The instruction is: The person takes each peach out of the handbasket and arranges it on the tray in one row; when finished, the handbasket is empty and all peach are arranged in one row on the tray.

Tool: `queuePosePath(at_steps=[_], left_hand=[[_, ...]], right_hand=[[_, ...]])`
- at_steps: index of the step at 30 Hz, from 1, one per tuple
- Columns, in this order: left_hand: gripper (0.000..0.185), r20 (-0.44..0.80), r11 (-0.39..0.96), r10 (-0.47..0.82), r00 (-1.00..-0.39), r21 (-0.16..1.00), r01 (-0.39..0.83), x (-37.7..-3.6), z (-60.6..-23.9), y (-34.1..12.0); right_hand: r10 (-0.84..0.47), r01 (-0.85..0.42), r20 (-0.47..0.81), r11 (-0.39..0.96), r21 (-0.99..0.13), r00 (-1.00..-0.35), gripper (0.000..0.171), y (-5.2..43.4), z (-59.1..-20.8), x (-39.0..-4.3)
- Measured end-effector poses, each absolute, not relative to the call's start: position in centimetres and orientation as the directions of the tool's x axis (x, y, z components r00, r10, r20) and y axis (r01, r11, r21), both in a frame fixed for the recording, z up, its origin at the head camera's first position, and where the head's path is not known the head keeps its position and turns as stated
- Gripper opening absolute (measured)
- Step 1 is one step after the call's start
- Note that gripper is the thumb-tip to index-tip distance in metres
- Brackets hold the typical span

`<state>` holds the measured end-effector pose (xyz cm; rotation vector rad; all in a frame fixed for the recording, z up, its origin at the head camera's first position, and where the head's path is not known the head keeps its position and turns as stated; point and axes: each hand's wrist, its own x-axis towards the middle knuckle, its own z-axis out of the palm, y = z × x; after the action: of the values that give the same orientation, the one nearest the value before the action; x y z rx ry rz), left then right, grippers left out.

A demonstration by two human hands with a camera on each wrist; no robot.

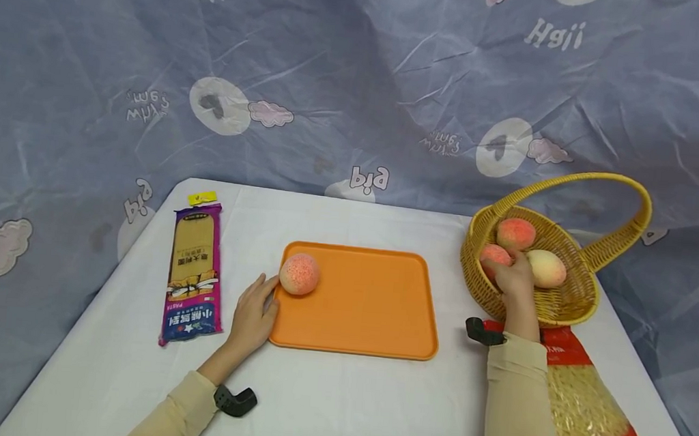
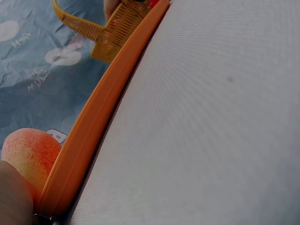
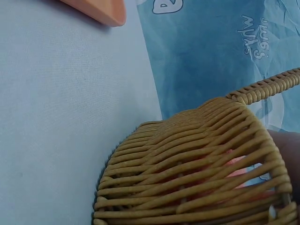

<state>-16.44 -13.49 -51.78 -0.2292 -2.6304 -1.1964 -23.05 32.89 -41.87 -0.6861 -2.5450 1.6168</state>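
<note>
An orange tray (image 1: 374, 302) lies on the white table with one peach (image 1: 299, 273) at its upper left corner. My left hand (image 1: 256, 313) rests against the tray's left edge, its fingers fairly straight and their tips close to that peach. At the right, my right hand (image 1: 516, 278) reaches over the near rim of a yellow wicker basket (image 1: 586, 298). Its fingers and thumb grip a reddish peach (image 1: 494, 257) inside. Beside it in the basket sit another reddish peach (image 1: 516, 234) and a pale yellow one (image 1: 547, 269). The right wrist view shows mostly the basket's woven side (image 3: 187, 168).
A purple pasta packet (image 1: 194, 274) lies left of the tray. Under the right forearm is a red bag of pasta (image 1: 587, 408), partly hidden by the sleeve and touching the basket's front. The basket's tall handle (image 1: 620, 178) arches to the right. A grey-blue patterned cloth (image 1: 334, 94) hangs behind the table.
</note>
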Motion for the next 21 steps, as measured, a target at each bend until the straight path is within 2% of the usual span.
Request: queuePosePath(at_steps=[13, 17, 21], left_hand=[[0.046, 0.284, 0.638, 0.029, -0.958, 0.733, 0.237, -16.5, -51.9, -13.7], [0.045, 0.287, 0.638, 0.027, -0.958, 0.733, 0.238, -16.5, -52.0, -13.6], [0.045, 0.283, 0.639, 0.029, -0.959, 0.732, 0.236, -16.5, -51.9, -13.5]], right_hand=[[0.433, 0.39, -0.221, 0.354, -0.85, -0.874, 0.081, 32.7, -41.7, -23.2], [0.502, 0.38, -0.178, 0.336, -0.862, -0.847, 0.08, 32.7, -41.4, -22.8], [0.573, 0.31, -0.1, 0.281, -0.909, -0.814, 0.077, 32.0, -40.6, -21.8]])
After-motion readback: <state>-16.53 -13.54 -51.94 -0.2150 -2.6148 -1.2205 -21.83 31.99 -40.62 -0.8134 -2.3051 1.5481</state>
